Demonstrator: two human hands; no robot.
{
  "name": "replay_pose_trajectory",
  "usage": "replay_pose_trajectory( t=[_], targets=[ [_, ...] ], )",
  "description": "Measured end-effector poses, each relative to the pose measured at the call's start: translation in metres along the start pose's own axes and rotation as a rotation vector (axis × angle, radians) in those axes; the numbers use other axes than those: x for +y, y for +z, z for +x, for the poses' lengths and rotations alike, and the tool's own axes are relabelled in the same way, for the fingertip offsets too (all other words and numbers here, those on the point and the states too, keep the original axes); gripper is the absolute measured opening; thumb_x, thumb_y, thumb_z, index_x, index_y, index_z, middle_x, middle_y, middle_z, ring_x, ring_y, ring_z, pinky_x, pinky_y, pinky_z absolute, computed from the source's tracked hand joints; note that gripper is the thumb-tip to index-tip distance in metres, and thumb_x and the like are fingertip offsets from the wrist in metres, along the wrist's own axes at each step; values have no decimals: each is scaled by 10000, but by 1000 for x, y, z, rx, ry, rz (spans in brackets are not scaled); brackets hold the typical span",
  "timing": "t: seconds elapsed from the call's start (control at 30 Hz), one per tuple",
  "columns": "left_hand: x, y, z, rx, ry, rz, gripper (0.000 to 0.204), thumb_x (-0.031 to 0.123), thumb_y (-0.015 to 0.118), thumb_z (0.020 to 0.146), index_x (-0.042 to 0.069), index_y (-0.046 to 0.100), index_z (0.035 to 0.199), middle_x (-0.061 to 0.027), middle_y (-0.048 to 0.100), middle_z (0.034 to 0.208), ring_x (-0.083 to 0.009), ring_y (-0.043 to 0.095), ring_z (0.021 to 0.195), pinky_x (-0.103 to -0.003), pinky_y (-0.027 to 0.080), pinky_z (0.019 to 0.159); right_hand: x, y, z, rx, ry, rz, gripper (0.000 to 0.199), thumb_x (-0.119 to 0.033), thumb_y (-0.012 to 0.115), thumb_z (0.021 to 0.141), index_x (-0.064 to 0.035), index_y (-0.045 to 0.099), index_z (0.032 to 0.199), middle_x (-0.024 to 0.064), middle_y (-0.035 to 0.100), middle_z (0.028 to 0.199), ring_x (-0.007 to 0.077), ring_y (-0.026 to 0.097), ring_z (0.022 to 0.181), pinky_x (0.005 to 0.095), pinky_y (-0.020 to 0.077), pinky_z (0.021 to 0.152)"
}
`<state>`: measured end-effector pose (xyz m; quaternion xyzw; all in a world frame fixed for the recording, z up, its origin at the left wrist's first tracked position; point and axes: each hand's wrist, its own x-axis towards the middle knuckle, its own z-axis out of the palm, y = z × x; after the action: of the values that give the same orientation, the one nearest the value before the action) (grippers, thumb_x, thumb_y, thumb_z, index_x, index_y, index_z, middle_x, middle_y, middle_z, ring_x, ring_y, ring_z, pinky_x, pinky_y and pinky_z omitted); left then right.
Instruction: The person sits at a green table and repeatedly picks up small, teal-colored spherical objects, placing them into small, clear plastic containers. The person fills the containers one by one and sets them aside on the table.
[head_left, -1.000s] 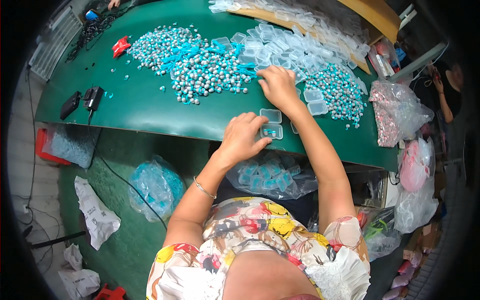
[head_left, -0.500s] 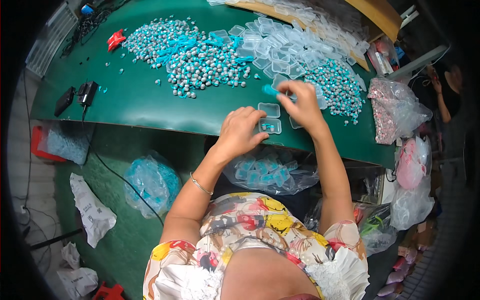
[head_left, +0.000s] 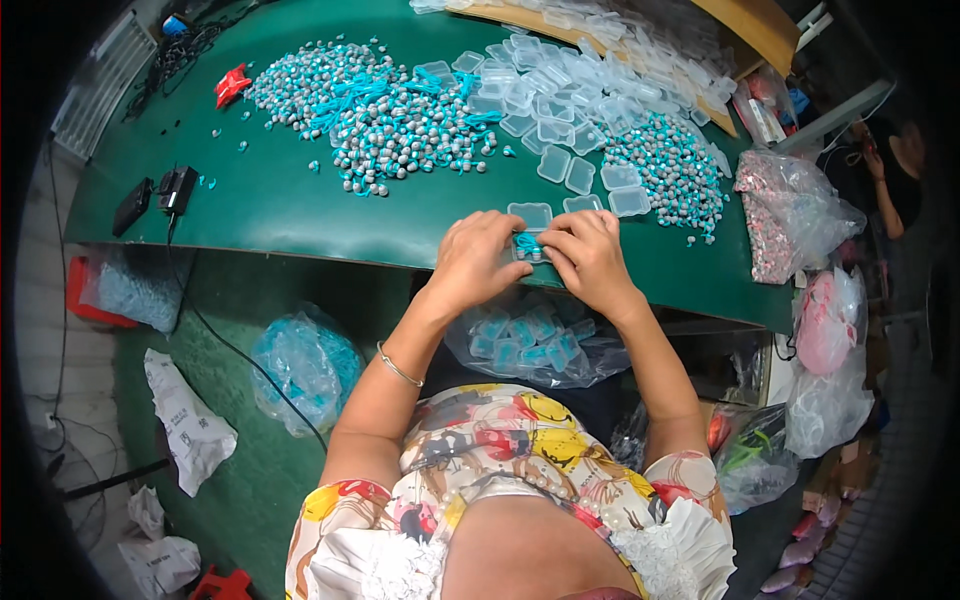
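A small clear plastic case (head_left: 529, 256) lies with its lid (head_left: 530, 213) folded open near the table's front edge. In its tray are small grey-and-teal pieces, with a bundle of teal cord (head_left: 527, 241) on top. My left hand (head_left: 474, 256) grips the case's left side between thumb and fingers. From the right, my right hand (head_left: 590, 258) has its fingertips pinched together on the cord at the case, hiding part of the tray. Just beyond my right hand lie several open clear cases (head_left: 580, 176).
On the green table (head_left: 300, 215) lie a large heap of grey-and-teal pieces (head_left: 410, 130), a smaller heap (head_left: 670, 175) and piled clear cases (head_left: 550, 90). A pink-filled bag (head_left: 770, 220) is at the right edge. Below the front edge rests a bag of filled cases (head_left: 530, 340).
My right hand has come down and left, bringing the teal cord to the case. My left hand stays beside the case, which has shifted slightly left.
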<state>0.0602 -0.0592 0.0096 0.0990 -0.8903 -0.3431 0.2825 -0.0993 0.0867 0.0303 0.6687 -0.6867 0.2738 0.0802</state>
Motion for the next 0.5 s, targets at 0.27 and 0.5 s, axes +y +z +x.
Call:
replay_pose_trajectory(
  t=[0.27,0.5],
  targets=[
    [1,0,0,-5,-1,30,438,183,846,691,72,632,1056,-76,597,839,-296,586,825,-414,462,741,26,8,29,-62,38,-204,234,-142,721,833,-128,700,1065,40,637,1076,242,569,1070,435,329,983],
    [7,0,-2,42,-53,-58,571,206,843,707,83,592,1205,-83,603,882,-309,600,860,-425,469,766,26,-3,29,-55,51,129,262,-85,773,774,-65,678,1017,94,640,1047,312,604,972,420,449,886]
  ],
)
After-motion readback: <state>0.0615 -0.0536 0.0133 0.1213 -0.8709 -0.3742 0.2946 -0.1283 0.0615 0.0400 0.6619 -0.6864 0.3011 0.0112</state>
